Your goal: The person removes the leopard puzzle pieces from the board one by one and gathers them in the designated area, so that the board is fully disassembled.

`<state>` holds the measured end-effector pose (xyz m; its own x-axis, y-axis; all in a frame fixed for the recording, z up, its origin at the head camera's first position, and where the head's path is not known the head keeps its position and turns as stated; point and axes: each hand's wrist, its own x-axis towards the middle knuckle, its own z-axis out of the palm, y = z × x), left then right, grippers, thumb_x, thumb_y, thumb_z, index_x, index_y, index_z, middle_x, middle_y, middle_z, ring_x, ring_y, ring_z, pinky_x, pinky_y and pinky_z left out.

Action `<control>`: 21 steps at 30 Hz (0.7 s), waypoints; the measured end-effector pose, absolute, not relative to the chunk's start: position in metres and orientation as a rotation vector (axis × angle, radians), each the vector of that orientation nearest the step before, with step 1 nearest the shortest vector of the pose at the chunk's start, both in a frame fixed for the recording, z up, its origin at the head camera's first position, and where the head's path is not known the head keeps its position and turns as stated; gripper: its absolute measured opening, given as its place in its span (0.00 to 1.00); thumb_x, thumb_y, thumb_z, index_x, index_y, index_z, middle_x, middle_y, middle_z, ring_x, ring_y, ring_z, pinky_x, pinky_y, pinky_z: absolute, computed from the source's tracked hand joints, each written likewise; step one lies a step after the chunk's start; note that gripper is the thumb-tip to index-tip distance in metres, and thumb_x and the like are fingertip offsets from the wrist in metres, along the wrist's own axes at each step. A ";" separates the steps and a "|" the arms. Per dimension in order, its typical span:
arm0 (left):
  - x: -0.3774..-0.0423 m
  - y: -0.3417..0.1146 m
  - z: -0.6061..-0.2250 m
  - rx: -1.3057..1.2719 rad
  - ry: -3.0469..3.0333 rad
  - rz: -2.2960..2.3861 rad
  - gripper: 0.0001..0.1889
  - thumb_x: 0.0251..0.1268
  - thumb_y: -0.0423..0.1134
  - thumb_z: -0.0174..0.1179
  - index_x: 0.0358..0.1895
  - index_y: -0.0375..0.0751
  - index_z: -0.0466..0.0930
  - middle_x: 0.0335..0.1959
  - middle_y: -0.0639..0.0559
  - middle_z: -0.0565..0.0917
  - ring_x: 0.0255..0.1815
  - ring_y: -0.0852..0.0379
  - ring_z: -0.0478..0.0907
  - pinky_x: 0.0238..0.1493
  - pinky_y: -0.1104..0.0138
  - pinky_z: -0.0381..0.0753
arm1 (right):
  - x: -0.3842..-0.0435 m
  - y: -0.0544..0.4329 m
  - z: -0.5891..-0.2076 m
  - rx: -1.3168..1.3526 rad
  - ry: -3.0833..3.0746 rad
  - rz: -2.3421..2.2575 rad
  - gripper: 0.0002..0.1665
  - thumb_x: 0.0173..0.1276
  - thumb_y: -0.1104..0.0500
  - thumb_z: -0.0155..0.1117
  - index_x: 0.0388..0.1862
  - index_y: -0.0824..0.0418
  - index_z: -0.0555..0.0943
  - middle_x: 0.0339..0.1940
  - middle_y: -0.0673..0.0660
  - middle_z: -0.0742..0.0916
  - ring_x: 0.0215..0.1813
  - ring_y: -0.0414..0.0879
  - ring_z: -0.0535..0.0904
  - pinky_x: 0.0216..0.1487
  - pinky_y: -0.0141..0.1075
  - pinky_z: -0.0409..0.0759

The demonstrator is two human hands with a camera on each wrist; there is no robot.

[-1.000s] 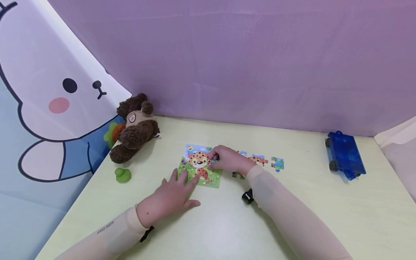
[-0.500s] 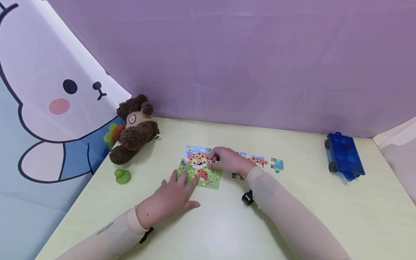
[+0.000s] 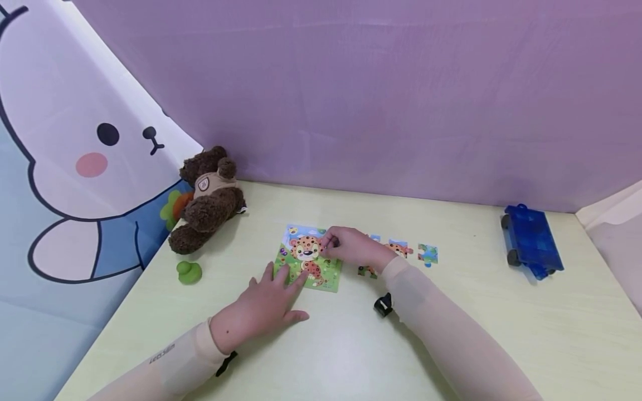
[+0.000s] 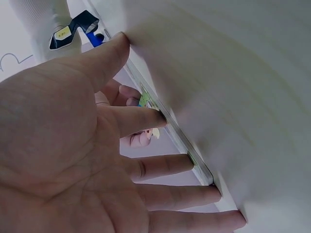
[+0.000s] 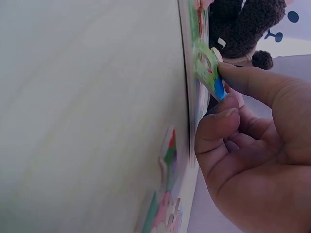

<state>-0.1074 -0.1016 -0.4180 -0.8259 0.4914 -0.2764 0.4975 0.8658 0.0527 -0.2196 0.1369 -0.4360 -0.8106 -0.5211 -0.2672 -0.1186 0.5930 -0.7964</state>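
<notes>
A square leopard puzzle board (image 3: 328, 283) lies flat on the table. My left hand (image 3: 263, 306) rests with spread, mostly straight fingers over its lower left part; in the left wrist view several fingertips (image 4: 189, 162) meet the board's edge. Above the board's right side, my right hand (image 3: 353, 246) pinches a small green and blue puzzle piece (image 5: 209, 70) between thumb and forefinger. The piece stands tilted against the board's face in the right wrist view. In the head view the fingers mostly cover it.
Right of the board lie several loose puzzle pieces, among them a blue-green one (image 3: 428, 254) and a spotted one (image 3: 398, 248). A green toy duck (image 3: 189, 272) and brown teddy bear (image 3: 213, 203) are at the left. A blue toy cart (image 3: 534, 239) stands at the far right.
The fingers of my right hand shift slightly over the right side of the board, still pinching the puzzle piece. My left hand stays where it was.
</notes>
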 end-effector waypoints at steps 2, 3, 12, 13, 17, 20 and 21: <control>-0.107 -0.102 -0.418 0.749 2.760 -0.035 0.45 0.74 0.70 0.56 0.86 0.51 0.61 0.79 0.27 0.67 0.75 0.14 0.66 0.61 0.25 0.81 | -0.219 0.137 -0.436 -0.518 2.340 -1.125 0.08 0.79 0.55 0.67 0.53 0.53 0.82 0.47 0.51 0.87 0.47 0.45 0.81 0.50 0.36 0.83; -0.107 -0.102 -0.418 0.750 2.761 -0.035 0.45 0.74 0.70 0.56 0.86 0.51 0.61 0.79 0.27 0.67 0.75 0.14 0.66 0.61 0.25 0.81 | -0.219 0.137 -0.436 -0.522 2.338 -1.127 0.08 0.79 0.55 0.66 0.53 0.53 0.82 0.47 0.51 0.87 0.47 0.44 0.81 0.50 0.36 0.83; -0.107 -0.102 -0.418 0.745 2.759 -0.016 0.45 0.74 0.70 0.57 0.86 0.51 0.60 0.79 0.27 0.67 0.75 0.14 0.66 0.61 0.25 0.81 | -0.217 0.141 -0.437 -0.549 2.278 -1.178 0.07 0.82 0.57 0.60 0.55 0.53 0.80 0.50 0.53 0.86 0.48 0.46 0.81 0.47 0.37 0.83; -0.107 -0.101 -0.418 0.744 2.760 -0.016 0.45 0.74 0.70 0.57 0.86 0.51 0.60 0.79 0.27 0.67 0.75 0.14 0.66 0.61 0.25 0.80 | -0.217 0.141 -0.438 -0.555 2.273 -1.187 0.07 0.83 0.57 0.60 0.55 0.53 0.80 0.50 0.53 0.86 0.48 0.46 0.81 0.46 0.36 0.83; -0.107 -0.101 -0.418 0.738 2.759 -0.014 0.45 0.74 0.70 0.57 0.86 0.51 0.60 0.79 0.28 0.67 0.76 0.14 0.66 0.61 0.25 0.80 | -0.217 0.145 -0.438 -0.571 2.253 -1.240 0.07 0.83 0.56 0.60 0.55 0.52 0.80 0.49 0.54 0.86 0.39 0.44 0.78 0.36 0.34 0.80; -0.107 -0.101 -0.417 0.733 2.757 -0.012 0.45 0.74 0.70 0.57 0.86 0.51 0.60 0.79 0.28 0.67 0.76 0.14 0.65 0.61 0.24 0.80 | -0.218 0.149 -0.438 -0.562 2.238 -1.284 0.07 0.84 0.55 0.60 0.55 0.52 0.80 0.48 0.54 0.86 0.30 0.43 0.73 0.28 0.32 0.75; -0.107 -0.101 -0.418 0.732 2.756 -0.011 0.45 0.74 0.70 0.57 0.86 0.51 0.60 0.79 0.28 0.67 0.76 0.14 0.65 0.61 0.24 0.80 | -0.218 0.151 -0.438 -0.558 2.234 -1.298 0.07 0.84 0.54 0.60 0.55 0.51 0.80 0.48 0.54 0.86 0.27 0.42 0.71 0.27 0.32 0.74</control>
